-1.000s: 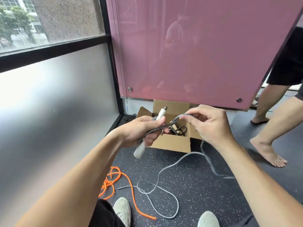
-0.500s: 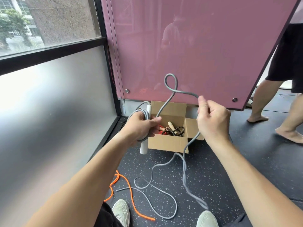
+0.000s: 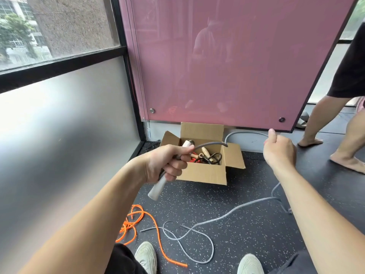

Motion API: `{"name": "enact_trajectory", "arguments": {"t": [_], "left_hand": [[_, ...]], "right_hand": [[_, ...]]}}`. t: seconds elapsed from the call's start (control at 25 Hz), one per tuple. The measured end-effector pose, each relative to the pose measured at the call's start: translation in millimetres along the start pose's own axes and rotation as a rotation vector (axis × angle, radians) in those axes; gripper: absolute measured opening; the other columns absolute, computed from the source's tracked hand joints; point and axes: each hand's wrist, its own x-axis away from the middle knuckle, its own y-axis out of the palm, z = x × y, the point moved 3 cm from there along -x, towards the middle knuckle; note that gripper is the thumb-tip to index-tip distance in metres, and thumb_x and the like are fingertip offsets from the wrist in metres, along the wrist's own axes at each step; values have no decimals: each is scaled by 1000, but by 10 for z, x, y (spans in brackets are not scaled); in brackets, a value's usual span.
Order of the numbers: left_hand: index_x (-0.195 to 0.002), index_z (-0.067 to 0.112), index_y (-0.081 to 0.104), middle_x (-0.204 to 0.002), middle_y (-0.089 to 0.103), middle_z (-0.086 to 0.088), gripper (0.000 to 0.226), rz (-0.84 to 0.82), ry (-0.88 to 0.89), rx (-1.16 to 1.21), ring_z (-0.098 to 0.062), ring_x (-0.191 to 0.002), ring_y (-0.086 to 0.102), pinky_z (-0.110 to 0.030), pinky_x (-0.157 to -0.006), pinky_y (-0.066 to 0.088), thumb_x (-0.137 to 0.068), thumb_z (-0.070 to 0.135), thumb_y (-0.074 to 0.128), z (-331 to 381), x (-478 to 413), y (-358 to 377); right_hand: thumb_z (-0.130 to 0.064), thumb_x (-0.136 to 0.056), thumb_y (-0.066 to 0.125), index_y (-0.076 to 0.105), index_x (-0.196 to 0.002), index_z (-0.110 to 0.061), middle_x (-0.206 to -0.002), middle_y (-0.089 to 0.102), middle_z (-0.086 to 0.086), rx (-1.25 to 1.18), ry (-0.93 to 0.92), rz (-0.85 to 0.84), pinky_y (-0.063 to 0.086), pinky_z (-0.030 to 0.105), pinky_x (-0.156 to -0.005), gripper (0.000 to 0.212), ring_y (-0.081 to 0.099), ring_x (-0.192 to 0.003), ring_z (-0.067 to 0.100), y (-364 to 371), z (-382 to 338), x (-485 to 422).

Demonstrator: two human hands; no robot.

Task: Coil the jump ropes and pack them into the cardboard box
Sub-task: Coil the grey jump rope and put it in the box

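My left hand (image 3: 167, 165) grips the white handle (image 3: 158, 189) of the grey jump rope (image 3: 233, 211) together with a few turns of its cord, in front of the open cardboard box (image 3: 203, 173). From that hand the cord arcs right to my right hand (image 3: 279, 152), which pinches it out to the right of the box. The rest of the grey cord trails down in loose curves across the dark floor. Inside the box lie coiled ropes with wooden handles (image 3: 206, 152). An orange jump rope (image 3: 138, 220) lies tangled on the floor near my left shoe.
The box stands against a pink glass panel (image 3: 227, 66), with a frosted window wall (image 3: 59, 125) at the left. Another person's bare legs (image 3: 339, 139) stand at the right on the speckled floor. My two white shoes (image 3: 146, 256) show at the bottom edge.
My right hand has swung out to the right and lowered, drawing the raised loop of grey cord flat. My left hand has tilted the handle while keeping its grip.
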Motion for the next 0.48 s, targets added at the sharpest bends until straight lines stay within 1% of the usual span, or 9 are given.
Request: {"name": "enact_trajectory", "arguments": {"t": [0.08,0.16,0.2,0.24,0.32,0.36,0.4,0.44,0.48], "left_hand": [[-63,25,41,-47,20,13,38,-370,-1,185,-5,-36,17,-18,-35,18,-91,44,60,28,87,185],[-69,23,39,-50,22,12,37,-647,89,441,-7,-39,21,-18,-38,23,-96,40,58,129,183,371],[-73,22,39,-52,22,12,34,-705,181,560,-7,-40,23,-18,-41,23,-98,38,55,207,201,440],[-76,22,39,-54,24,12,31,-700,303,685,-6,-42,25,-17,-43,23,-100,37,52,291,193,463],[-80,21,42,-55,27,11,28,-558,598,961,-4,-43,27,-17,-47,23,-103,36,46,449,149,347],[-79,20,44,-53,29,10,29,-413,741,1087,-5,-42,28,-17,-47,26,-103,36,45,494,134,195],[-76,19,46,-51,31,9,31,-223,856,1193,-5,-40,29,-18,-47,29,-102,36,46,505,134,-13],[-70,19,46,-49,31,8,35,-22,934,1282,-6,-39,30,-18,-47,31,-101,35,48,489,155,-252],[-65,20,45,-48,30,8,39,167,982,1359,-6,-38,29,-18,-47,31,-102,34,48,447,196,-507]], "right_hand": [[-48,-106,25,70,-100,-3,-111,67,25,58,-14,-67,45,42,-85,64,59,-105,41,129,59,2],[-47,-107,25,69,-95,-1,-104,68,24,115,-72,-132,46,40,-81,65,61,-100,39,277,39,97],[-48,-107,25,68,-91,-1,-99,69,23,136,-100,-176,47,39,-78,66,62,-95,37,373,12,165],[-49,-106,26,69,-88,-2,-95,70,21,163,-115,-237,49,37,-77,66,63,-90,34,473,-24,235],[-50,-105,32,71,-91,-7,-93,72,13,213,-149,-443,52,34,-75,60,65,-84,27,631,-164,436],[-48,-105,34,73,-95,-10,-89,70,8,237,-203,-573,50,30,-71,55,64,-80,23,679,-273,587],[-43,-106,36,73,-98,-12,-82,65,2,270,-296,-702,45,27,-63,49,59,-72,17,685,-409,764],[-38,-107,35,72,-101,-13,-76,59,-2,295,-402,-821,38,25,-56,45,51,-65,13,670,-553,975],[-36,-108,34,71,-99,-15,-73,55,-4,303,-498,-914,34,25,-54,43,47,-61,11,647,-687,1181]]}}
